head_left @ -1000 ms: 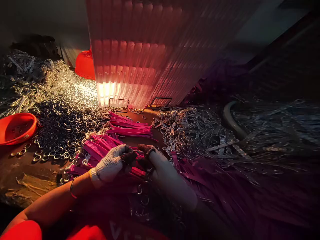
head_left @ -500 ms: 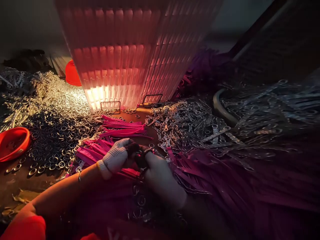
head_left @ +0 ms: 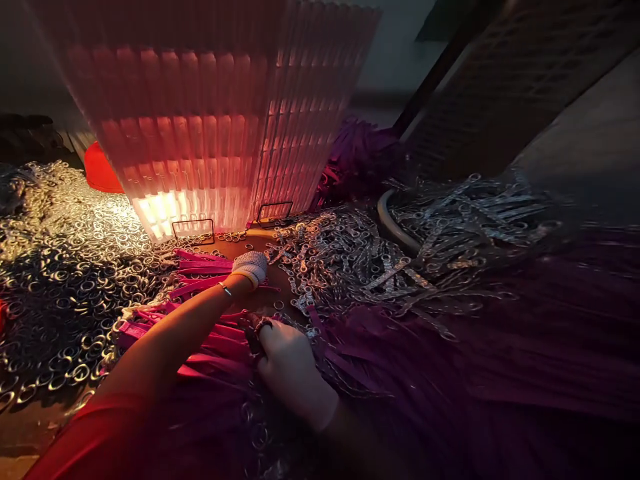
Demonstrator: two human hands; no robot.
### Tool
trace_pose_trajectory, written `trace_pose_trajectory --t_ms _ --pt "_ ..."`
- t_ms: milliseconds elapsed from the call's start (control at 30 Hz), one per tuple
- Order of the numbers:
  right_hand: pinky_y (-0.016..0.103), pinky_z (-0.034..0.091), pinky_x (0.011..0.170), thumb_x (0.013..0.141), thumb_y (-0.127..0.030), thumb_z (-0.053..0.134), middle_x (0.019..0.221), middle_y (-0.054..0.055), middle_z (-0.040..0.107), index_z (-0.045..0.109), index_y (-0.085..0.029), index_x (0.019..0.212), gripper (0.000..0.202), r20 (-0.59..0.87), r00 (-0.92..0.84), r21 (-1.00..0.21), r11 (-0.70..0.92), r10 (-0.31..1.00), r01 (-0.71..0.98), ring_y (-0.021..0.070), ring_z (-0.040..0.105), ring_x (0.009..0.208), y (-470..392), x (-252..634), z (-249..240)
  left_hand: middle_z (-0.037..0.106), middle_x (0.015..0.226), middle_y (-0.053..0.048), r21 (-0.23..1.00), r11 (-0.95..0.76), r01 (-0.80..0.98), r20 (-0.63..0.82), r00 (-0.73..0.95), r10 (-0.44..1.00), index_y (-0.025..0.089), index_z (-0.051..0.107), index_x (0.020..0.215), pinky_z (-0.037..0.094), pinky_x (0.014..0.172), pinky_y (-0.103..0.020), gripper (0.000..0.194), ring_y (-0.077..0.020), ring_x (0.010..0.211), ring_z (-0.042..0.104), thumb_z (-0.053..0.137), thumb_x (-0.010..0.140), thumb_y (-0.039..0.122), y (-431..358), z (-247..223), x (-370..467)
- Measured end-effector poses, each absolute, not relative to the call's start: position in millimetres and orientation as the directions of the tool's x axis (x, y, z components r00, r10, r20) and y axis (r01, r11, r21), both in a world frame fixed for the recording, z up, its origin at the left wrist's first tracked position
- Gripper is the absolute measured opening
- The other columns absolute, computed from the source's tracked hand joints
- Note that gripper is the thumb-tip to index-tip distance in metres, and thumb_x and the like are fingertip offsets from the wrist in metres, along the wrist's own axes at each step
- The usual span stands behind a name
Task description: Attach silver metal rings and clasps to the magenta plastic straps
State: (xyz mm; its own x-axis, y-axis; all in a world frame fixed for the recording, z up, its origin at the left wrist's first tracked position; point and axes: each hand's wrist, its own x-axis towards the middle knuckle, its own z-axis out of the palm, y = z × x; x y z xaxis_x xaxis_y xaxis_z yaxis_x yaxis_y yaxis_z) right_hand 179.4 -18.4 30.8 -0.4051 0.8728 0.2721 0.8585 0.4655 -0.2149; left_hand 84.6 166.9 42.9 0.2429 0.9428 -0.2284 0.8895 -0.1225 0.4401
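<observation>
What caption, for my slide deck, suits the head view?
Gloved left hand and right hand by pink straps, with metal rings heaped at left.

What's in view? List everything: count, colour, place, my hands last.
Ribbed panel: 1+, translucent, upper left
Wire loops: 2, black, panel's foot
Red dome: 1, red, behind panel
Purple bundle: 1, purple, behind panel
Mesh: 1, dark, upper right
Red rim: 1, red, left edge
Loose rings: many, silver, left
Metal strips: many, silver, centre right
Curved piece: 1, pale, among strips
Pink straps: many, pink, centre
Purple straps: many, purple, right foreground
Table: 1, brown, centre
Bracelet: 1, silver, left wrist
Sleeve: 1, red, lower left
Left hand: 1, pale glove, at pink straps
Right hand: 1, pale glove, dark fingers, nearer
</observation>
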Motion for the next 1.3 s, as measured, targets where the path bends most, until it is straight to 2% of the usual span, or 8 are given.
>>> trace_pose_trajectory --t_ms 200,267,333,433,633,867,1067,1300 --pt "0.029 0.032 0.064 0.073 -0.006 0.05 0.079 0.005 0.067 0.065 -0.019 0.083 0.023 0.248 -0.334 -0.371 0.407 0.909 0.834 0.0178 0.056 0.072 -10.9 195.3 48.4 0.063 0.068 -0.002 0.722 -0.01 0.692 -0.217 0.24 0.946 0.013 0.068 0.106 0.038 0.045 -0.021 0.027 -0.0072 0.043 0.045 0.048 0.096 0.028 95.5 76.1 30.2" --pt "0.027 0.034 0.067 0.074 -0.005 0.048 0.086 0.006 0.067 0.065 -0.02 0.09 0.028 0.295 -0.357 -0.416 0.455 0.886 0.787 0.018 0.056 0.078 -9.7 193.1 54.9 0.055 0.059 0.002 0.921 0.215 0.325 -0.311 0.278 0.909 0.014 0.066 0.096 0.027 0.037 -0.02 0.024 -0.0046 0.037 0.032 0.055 0.092 0.035 56.4 80.9 9.6" --pt "0.027 0.036 0.069 0.074 -0.006 0.048 0.09 0.006 0.067 0.066 -0.019 0.095 0.03 0.3 -0.395 -0.422 0.493 0.868 0.761 0.0184 0.056 0.082 -10.0 186.6 60.3 0.05 0.055 0.005 0.932 0.36 0.04 -0.356 0.287 0.889 0.016 0.062 0.085 0.021 0.033 -0.019 0.026 -0.0038 0.035 0.028 0.065 0.084 0.042 20.9 78.9 -5.1" --pt "0.029 0.034 0.067 0.077 -0.008 0.05 0.088 0.007 0.066 0.066 -0.017 0.091 0.023 0.225 -0.458 -0.349 0.51 0.86 0.786 0.0184 0.056 0.078 -14.3 172.4 67.4 0.047 0.053 0.005 0.914 0.396 -0.091 -0.372 0.205 0.905 0.018 0.054 0.075 0.019 0.032 -0.017 0.035 -0.0038 0.034 0.03 0.07 0.078 0.049 -15.1 69.1 -15.0" --pt "0.032 0.028 0.06 0.08 -0.007 0.049 0.087 0.01 0.066 0.067 -0.017 0.088 0.022 0.084 -0.54 -0.114 0.547 0.837 0.83 0.0195 0.057 0.075 -25.3 152.2 82.3 0.041 0.049 0.006 0.937 0.342 -0.067 -0.315 0.258 0.913 0.019 0.05 0.072 0.018 0.035 -0.019 0.036 -0.0049 0.035 0.027 0.06 0.086 0.051 -35.8 63.3 -21.8" --pt "0.031 0.032 0.062 0.084 -0.009 0.048 0.09 0.012 0.065 0.066 -0.016 0.089 0.02 0.124 -0.527 -0.047 0.536 0.841 0.843 0.0207 0.058 0.077 -27.8 146.2 83.0 0.07 0.08 -0.006 0.885 -0.193 0.423 0.05 0.328 0.943 0.015 0.067 0.08 0.042 0.067 -0.026 0.013 -0.0162 0.072 0.057 0.058 0.084 0.021 -31.4 59.4 -28.8" --pt "0.03 0.041 0.069 0.079 -0.008 0.051 0.099 0.011 0.068 0.063 -0.016 0.098 0.023 -0.022 -0.527 -0.121 0.521 0.85 0.845 0.0226 0.064 0.087 -25.4 145.9 92.0 0.069 0.075 -0.005 0.936 -0.098 0.338 -0.003 0.288 0.958 0.015 0.067 0.076 0.041 0.062 -0.024 0.025 -0.0147 0.067 0.055 0.053 0.09 0.03 -29.9 50.2 -32.9" --pt "0.029 0.044 0.061 0.082 -0.016 0.053 0.085 0.012 0.073 0.061 -0.015 0.099 0.019 -0.164 -0.553 -0.103 0.543 0.817 0.833 0.0252 0.071 0.079 -21.0 142.8 82.6 0.07 0.071 -0.004 0.88 -0.125 0.459 -0.01 0.28 0.96 0.015 0.069 0.071 0.04 0.06 -0.023 0.019 -0.0151 0.064 0.056 0.053 0.081 0.013 -34.9 33.8 -37.1"
